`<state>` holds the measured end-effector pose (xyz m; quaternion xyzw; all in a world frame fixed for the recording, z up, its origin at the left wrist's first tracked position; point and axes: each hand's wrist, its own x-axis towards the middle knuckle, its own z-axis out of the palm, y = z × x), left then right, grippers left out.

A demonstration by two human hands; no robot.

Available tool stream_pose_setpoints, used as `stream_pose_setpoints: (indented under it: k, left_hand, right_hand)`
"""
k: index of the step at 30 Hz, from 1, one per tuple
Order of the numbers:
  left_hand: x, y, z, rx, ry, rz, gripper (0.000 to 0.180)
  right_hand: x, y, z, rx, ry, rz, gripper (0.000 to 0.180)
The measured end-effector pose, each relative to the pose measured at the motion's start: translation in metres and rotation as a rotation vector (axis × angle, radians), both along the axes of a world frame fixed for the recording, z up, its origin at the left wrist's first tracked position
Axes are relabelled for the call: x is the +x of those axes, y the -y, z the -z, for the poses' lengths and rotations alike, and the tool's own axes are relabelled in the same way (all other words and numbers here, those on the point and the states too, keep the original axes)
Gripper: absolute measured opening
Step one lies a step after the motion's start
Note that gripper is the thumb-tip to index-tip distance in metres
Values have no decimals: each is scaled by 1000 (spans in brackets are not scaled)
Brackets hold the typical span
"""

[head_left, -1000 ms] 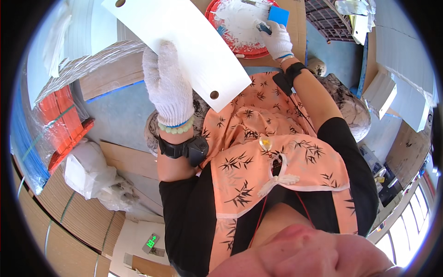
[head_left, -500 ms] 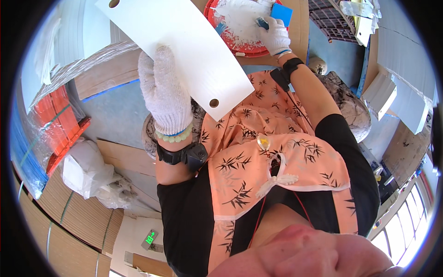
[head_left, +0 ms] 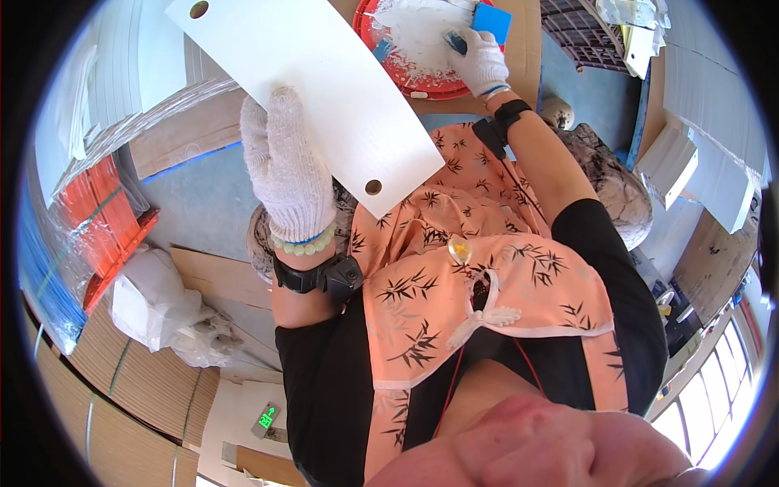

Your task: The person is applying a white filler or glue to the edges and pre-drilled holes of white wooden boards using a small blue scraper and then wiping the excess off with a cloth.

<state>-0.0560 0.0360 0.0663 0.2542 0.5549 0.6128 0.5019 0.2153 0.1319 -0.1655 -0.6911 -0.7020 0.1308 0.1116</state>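
Observation:
My left hand (head_left: 284,166), in a white knit glove, is closed on a long white board (head_left: 324,97) with a round hole near each end. The board slants across the space above my lap, and the fingers beneath it are hidden. My right hand (head_left: 482,66), gloved too, grips a blue scraper (head_left: 492,22); a dark end (head_left: 457,41) sticks out by its thumb. That hand is over a red tub (head_left: 428,88) holding thick white paste (head_left: 410,36). Another small blue piece (head_left: 383,50) sits at the tub's left side, partly in the paste.
Under the tub lies brown cardboard (head_left: 526,49). Stacked white panels stand at left (head_left: 122,65) and right (head_left: 718,89). A dark plastic crate (head_left: 580,32) is at the far right. Orange wrapped material (head_left: 97,211) and a clear plastic bag (head_left: 154,296) lie at left.
The board and my left hand have shifted slightly left. My right hand has moved a little left and farther away over the tub, still gripping the scraper.

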Motion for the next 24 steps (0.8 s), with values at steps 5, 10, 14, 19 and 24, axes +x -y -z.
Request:
stream_pose_setpoints:
  k: [5,10,14,19,24]
  left_hand:
    - [1,2,-1,23,20,41,42]
    - [-1,-6,8,85,57,6,40]
    - [-4,-11,15,137,62,-34,37]
    - [5,-14,18,239,56,13,35]
    - [12,-7,22,405,-21,233,31]
  right_hand:
    - [-2,8,-18,13,-6,27,52]
    - [-13,19,-59,151,-271,25,54]
    - [-44,48,-163,39,-698,-154,56]
    - [-70,56,-215,237,-578,-605,58]
    - [-57,22,-213,43,-977,-203,67]
